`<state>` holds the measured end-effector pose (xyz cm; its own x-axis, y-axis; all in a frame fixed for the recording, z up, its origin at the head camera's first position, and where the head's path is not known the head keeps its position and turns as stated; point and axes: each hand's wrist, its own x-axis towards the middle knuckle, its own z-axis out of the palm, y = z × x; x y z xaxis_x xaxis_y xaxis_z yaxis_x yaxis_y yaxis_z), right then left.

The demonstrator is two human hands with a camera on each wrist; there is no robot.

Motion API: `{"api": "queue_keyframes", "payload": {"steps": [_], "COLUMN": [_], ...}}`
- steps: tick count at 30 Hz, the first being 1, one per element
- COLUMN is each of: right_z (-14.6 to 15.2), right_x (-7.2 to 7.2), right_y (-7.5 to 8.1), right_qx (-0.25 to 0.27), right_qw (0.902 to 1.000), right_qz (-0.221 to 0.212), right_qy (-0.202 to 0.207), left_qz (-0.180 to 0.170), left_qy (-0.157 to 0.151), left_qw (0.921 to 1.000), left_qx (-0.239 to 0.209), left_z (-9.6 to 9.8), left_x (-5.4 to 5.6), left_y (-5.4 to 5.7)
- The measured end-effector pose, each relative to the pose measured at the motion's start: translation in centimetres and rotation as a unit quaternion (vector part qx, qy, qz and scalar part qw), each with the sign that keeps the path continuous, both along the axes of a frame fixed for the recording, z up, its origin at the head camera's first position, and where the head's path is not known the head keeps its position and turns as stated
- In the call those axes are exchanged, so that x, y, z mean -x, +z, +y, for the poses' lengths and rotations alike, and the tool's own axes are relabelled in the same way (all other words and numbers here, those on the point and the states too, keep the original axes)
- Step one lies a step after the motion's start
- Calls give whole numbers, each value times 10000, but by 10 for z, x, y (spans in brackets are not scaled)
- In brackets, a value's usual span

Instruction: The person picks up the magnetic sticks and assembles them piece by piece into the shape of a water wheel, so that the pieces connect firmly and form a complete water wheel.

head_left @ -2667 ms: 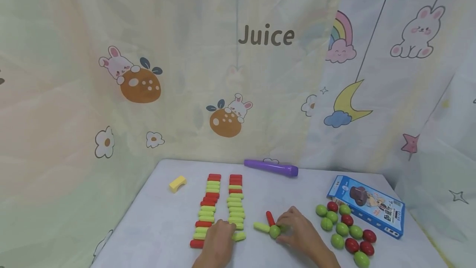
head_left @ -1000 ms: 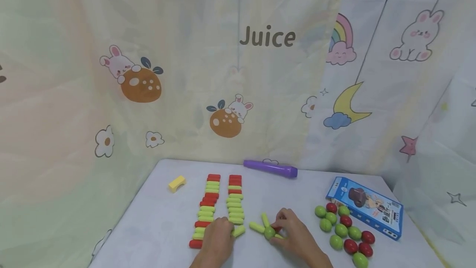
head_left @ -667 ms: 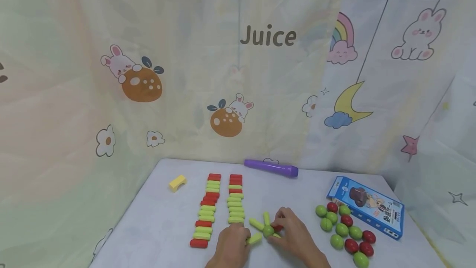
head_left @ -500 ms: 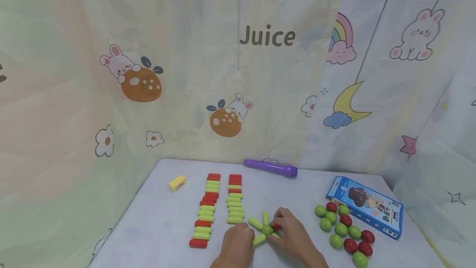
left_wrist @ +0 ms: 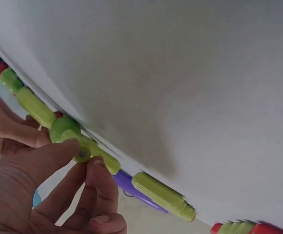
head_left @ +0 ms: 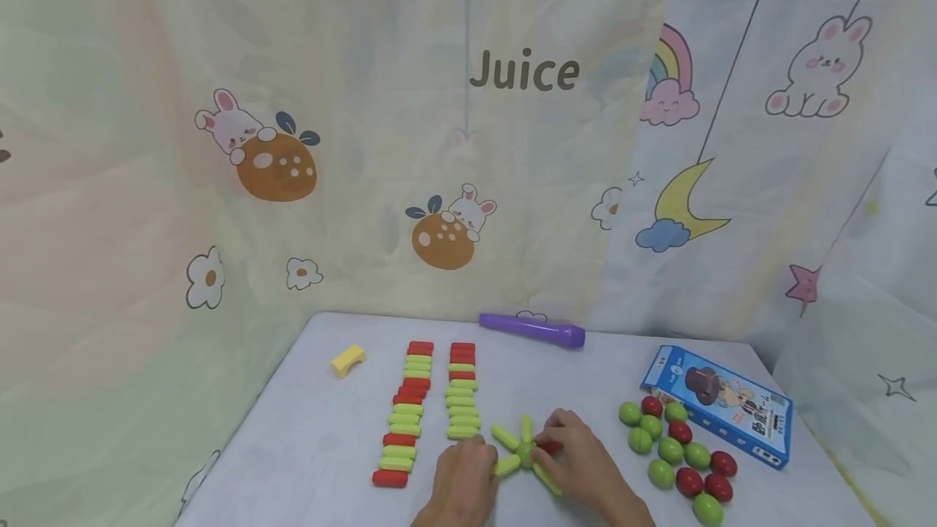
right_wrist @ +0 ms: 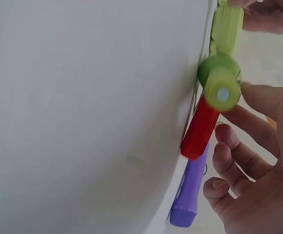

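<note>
Green ball [head_left: 525,452] sits on the white table [head_left: 315,429], between the two hands and to the right of the laid-out sticks. Four yellow-green sticks [head_left: 526,429] radiate from it, one pointing to the back, one back left, one front left and one front right. A red stick [head_left: 551,447] lies on its right side, partly hidden by fingers.

Left hand [head_left: 463,478]: thumb and fingertips pinch the front-left stick near its outer end. Right hand [head_left: 581,462]: thumb and index finger are bent in and grip the ball at its right side; the remaining fingers curl loosely near the red stick.

To the left, two columns of red and yellow-green sticks run front to back: a longer left column [head_left: 405,420] and a shorter right column [head_left: 462,411]. A yellow arch block [head_left: 347,359] stands further left. A purple microphone-shaped piece [head_left: 532,330] lies at the back edge. At right, loose green balls [head_left: 669,450] and red balls [head_left: 689,482] lie beside a blue box [head_left: 721,407]
</note>
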<state>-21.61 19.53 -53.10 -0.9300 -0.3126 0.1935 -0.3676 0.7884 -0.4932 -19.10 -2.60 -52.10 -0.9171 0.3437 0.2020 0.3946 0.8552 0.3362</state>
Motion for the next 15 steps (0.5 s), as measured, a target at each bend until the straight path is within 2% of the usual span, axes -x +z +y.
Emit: {"api": "queue_keyframes", "payload": {"steps": [5, 8, 13, 15], "right_z": [9, 11, 13, 13], "right_x": [1, 2, 3, 3], "right_y": [1, 2, 1, 0], "right_qx": [-97, -142, -98, -26], "right_qw": [9999, 9999, 9998, 9997], "right_qz": [-33, -73, -33, -149], "right_qy": [-70, -9, 149, 177], "left_qz": [139, 65, 101, 105], "left_qy": [92, 207, 546, 716], "left_qw": [9997, 9995, 9977, 9961], "left_qx": [179, 241, 397, 506], "left_z": [-5, -9, -21, -26], "left_x": [3, 6, 13, 17], "left_y": [0, 3, 5, 6]}}
